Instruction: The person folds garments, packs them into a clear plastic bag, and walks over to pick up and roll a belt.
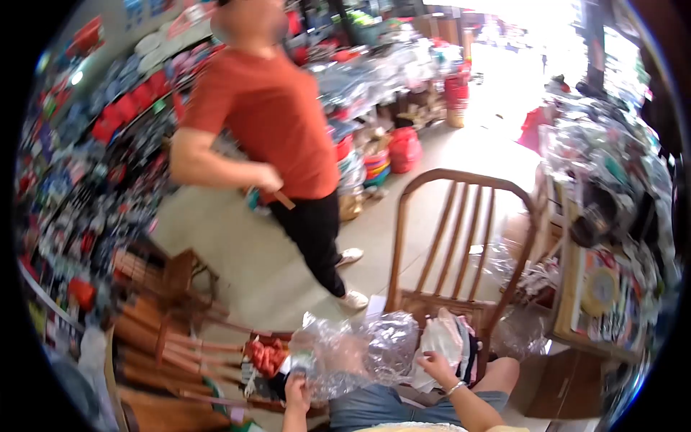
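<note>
A crumpled clear plastic bag spreads above my lap. Its lower left side is gripped by my left hand, fingers closed on the film. My right hand, with a bracelet at the wrist, has its fingers pinched together by the bag's right edge and a white cloth. Whether film or cloth is between those fingers I cannot make out. The white cloth lies with other folded fabrics on the seat of a wooden chair. Beside my left hand, a bunched orange-red cloth rests on dark and striped fabric.
A person in an orange-red shirt stands ahead on the left, a small flat item in one hand. Wooden chairs crowd the left. Goods fill the shelves at left, and a laden table stands at right. Red buckets line the aisle.
</note>
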### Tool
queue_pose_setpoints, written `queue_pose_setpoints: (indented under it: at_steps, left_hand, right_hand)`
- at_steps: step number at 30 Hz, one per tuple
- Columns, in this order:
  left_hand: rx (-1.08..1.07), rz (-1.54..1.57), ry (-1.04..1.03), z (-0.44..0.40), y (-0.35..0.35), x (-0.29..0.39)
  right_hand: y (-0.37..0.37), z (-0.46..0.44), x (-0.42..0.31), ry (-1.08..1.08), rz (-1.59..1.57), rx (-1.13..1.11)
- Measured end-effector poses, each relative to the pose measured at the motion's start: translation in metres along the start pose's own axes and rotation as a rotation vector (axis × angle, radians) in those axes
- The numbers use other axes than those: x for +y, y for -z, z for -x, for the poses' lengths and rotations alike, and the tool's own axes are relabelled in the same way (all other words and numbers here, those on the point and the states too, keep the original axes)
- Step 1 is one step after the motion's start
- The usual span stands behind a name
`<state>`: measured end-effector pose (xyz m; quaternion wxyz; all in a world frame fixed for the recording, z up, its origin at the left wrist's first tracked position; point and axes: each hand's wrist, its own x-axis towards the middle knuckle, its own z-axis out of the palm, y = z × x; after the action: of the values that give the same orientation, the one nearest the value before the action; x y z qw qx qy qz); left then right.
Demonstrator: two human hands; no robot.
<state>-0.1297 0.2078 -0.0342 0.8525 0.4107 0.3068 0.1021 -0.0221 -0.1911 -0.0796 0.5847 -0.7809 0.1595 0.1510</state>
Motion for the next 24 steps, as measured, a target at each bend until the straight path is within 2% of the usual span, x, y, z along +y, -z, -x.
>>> queue_pose_setpoints:
  at_steps: [2,4,6,8,10,11,14,17,20,22,24]
  left_hand:
    - [0.052,-0.013,0.036,0.016,-0.024,0.007]
    - [0.029,-0.009,0.066,0.025,-0.031,0.014]
    - [0.053,0.001,0.065,0.022,-0.022,0.010]
    - [0.077,-0.029,0.096,0.030,-0.033,0.017]
    - [0.022,0.011,0.097,0.008,0.002,-0.002]
    - [-0.042,0.052,0.099,0.005,0.017,-0.012]
    - [-0.006,-0.065,0.121,0.026,-0.012,0.006]
    - [-0.037,-0.044,0.086,0.024,-0.010,0.010]
    - [-0.060,0.018,0.042,0.034,-0.025,0.021]
    - [-0.046,0.053,0.014,0.038,-0.031,0.027]
    - [-0.071,0.061,-0.001,0.041,-0.032,0.030]
  right_hand:
    - [-0.001,0.005,-0.014,0.025,0.115,-0.133]
    - [0.003,0.007,-0.036,-0.036,0.073,-0.205]
    - [-0.006,0.008,-0.031,-0.163,0.025,-0.199]
    - [-0.012,0.005,-0.018,-0.182,-0.034,-0.261]
    - [-0.017,0.002,-0.010,-0.200,-0.106,-0.424]
    - [-0.018,0.005,-0.012,-0.201,-0.092,-0.444]
    - [-0.024,0.015,-0.030,-0.227,-0.134,-0.412]
    - [-0.029,0.023,-0.040,-0.189,-0.187,-0.325]
    - [-0.028,0.021,-0.040,-0.209,-0.040,-0.349]
    - [-0.032,0.012,-0.022,-0.226,-0.046,-0.554]
    - [-0.034,0.009,-0.014,-0.227,0.010,-0.584]
